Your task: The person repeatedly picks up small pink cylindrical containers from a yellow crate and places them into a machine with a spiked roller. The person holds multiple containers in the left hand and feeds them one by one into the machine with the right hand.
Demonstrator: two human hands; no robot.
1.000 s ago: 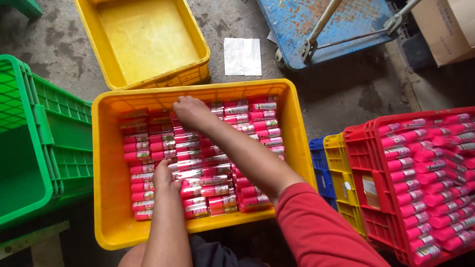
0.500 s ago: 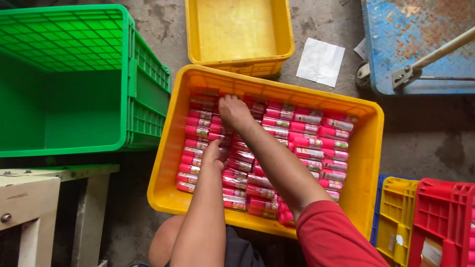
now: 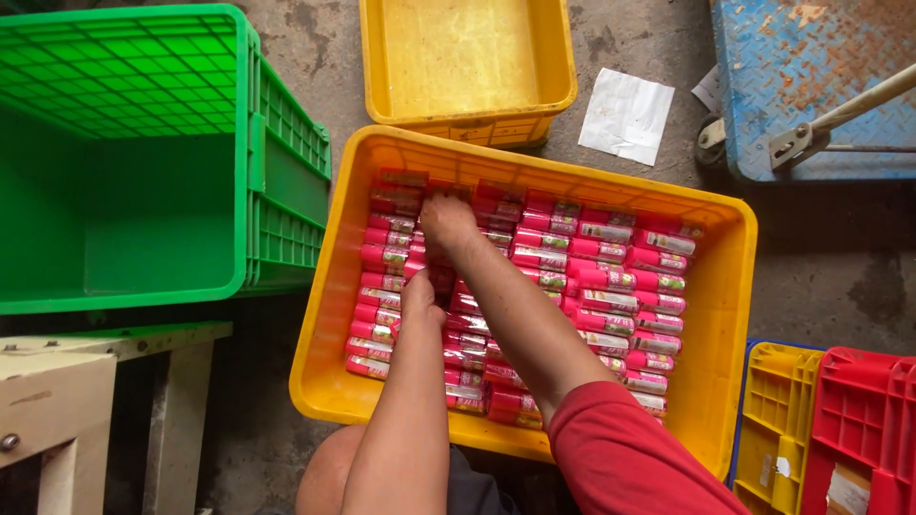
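Landmark: the yellow crate (image 3: 343, 315) on the floor (image 3: 840, 267), directly below you. It held pink tubes (image 3: 592, 277) laid on their sides in close rows, covering most of its bottom.

Your left hand (image 3: 420, 298) lay palm-down on the tubes in the crate's left half, fingers curled onto them; whether it gripped one could not be told. Your right hand (image 3: 447, 221) reached across to the crate's far left part, fingers bent down onto the tubes there; its grip was likewise hidden. The right forearm crossed the crate diagonally from the red sleeve (image 3: 620, 458) at the near right corner. The two hands were near each other, the right beyond the left.

Left of the crate stood a green crate (image 3: 286, 200), almost touching it. Beyond the crate's far wall sat a yellow bin (image 3: 563, 67), close against it. A white sheet (image 3: 625, 116) lay on the floor just beyond the crate's far right corner, with a blue cart (image 3: 811, 57) farther right. At the crate's near right stood a small yellow crate (image 3: 778, 420) and a red crate (image 3: 859, 429) side by side. A pale bench (image 3: 57, 391) stood at the crate's near left.
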